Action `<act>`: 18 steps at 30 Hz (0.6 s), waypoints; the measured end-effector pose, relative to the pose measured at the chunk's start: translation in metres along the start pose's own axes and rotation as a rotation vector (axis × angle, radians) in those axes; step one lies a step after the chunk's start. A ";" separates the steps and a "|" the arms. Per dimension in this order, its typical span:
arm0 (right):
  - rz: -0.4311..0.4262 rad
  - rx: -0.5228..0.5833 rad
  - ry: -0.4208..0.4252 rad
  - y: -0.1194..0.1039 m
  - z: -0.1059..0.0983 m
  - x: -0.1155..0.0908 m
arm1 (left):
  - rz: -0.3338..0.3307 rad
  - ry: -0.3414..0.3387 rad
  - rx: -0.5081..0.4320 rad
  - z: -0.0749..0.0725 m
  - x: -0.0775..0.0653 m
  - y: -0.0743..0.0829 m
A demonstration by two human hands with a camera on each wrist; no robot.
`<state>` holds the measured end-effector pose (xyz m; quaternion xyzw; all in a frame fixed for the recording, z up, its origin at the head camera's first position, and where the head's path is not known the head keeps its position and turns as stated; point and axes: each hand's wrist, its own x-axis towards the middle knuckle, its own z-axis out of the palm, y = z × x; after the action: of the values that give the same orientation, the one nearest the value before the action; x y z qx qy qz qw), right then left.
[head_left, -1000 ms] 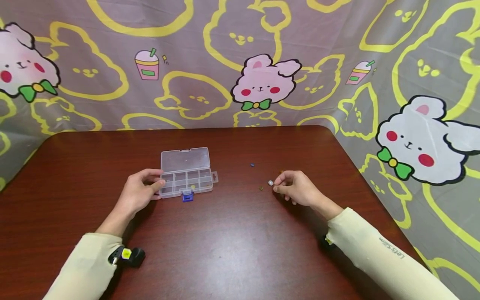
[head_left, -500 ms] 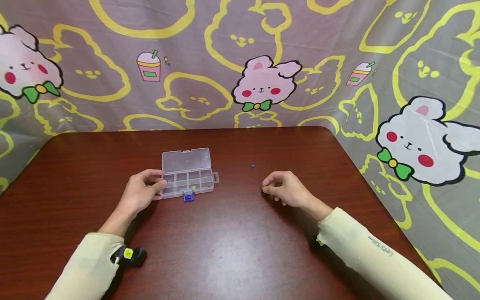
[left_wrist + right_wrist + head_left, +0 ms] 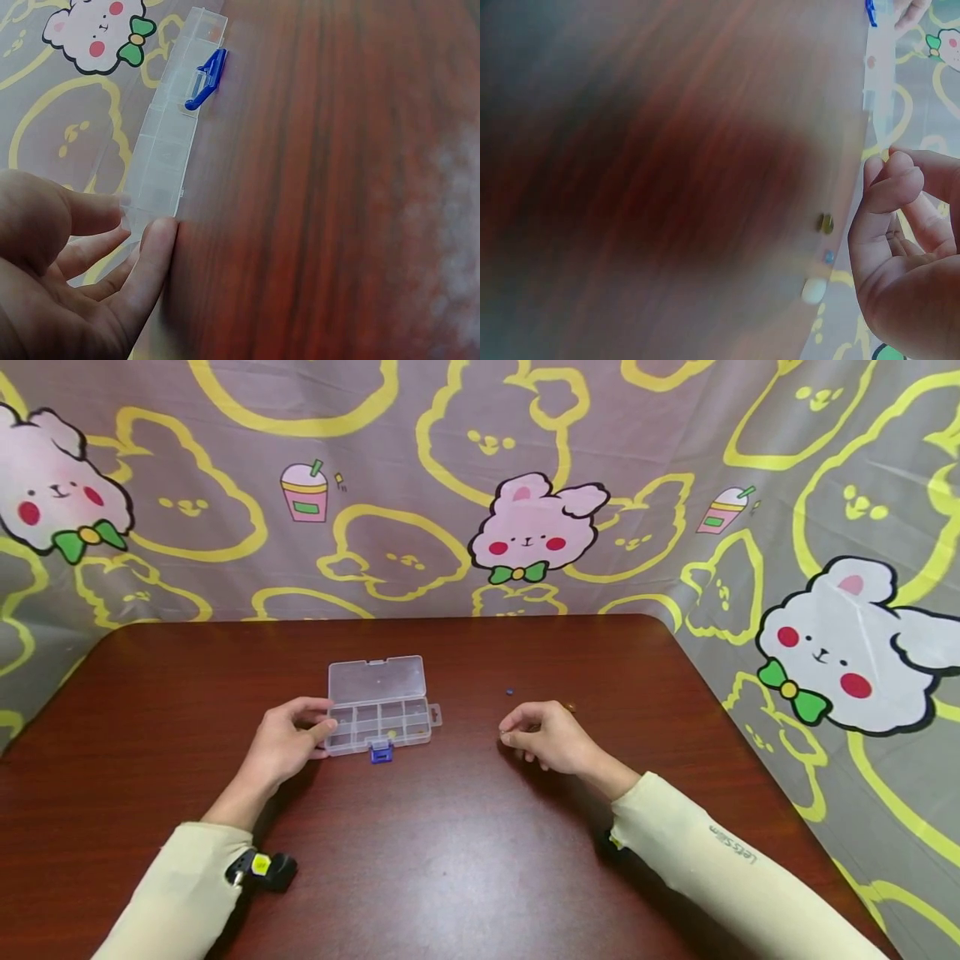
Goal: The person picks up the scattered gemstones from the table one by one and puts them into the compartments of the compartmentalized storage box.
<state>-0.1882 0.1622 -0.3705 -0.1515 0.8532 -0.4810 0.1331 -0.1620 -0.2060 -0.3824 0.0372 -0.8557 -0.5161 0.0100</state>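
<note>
Brown tabletop point(image 3: 450, 827) below, the left grip point(image 3: 285, 739) clamps a clear box point(image 3: 378, 702); the right grip point(image 3: 549, 737) pinches a half-hidden speck point(image 3: 886, 155).

Box point(image 3: 366, 724): is lying on the table point(image 3: 450, 827), left of centre
Left hand point(image 3: 291, 739): is holding its left end
Right hand point(image 3: 546, 739): is pinching a bead point(image 3: 502, 732), right of the box
Far bead point(image 3: 509, 692): is lying beyond the right hand
Right bead point(image 3: 571, 707): is lying just behind that hand

The right hand point(image 3: 551, 739) has moved closer to the box point(image 3: 365, 717).
</note>
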 end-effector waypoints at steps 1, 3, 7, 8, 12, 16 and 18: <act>0.000 0.003 -0.002 -0.002 0.002 0.001 | 0.001 -0.001 0.002 0.000 0.000 0.000; 0.002 0.008 -0.008 -0.005 0.007 0.004 | 0.003 0.002 0.006 -0.001 0.000 0.000; -0.005 0.017 -0.021 -0.011 0.015 0.009 | 0.008 0.006 0.015 0.000 0.000 0.000; -0.008 0.019 -0.024 -0.012 0.017 0.010 | 0.007 0.006 0.019 0.000 0.000 0.000; -0.023 0.016 -0.031 -0.017 0.024 0.015 | 0.007 0.006 0.020 0.000 -0.001 0.000; -0.038 0.007 -0.033 -0.020 0.031 0.019 | 0.008 0.009 0.013 0.001 -0.001 0.000; -0.044 0.005 -0.030 -0.023 0.034 0.021 | 0.008 0.007 0.012 0.000 -0.001 -0.001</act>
<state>-0.1914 0.1166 -0.3698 -0.1768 0.8463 -0.4839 0.1356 -0.1614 -0.2058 -0.3831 0.0358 -0.8588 -0.5109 0.0147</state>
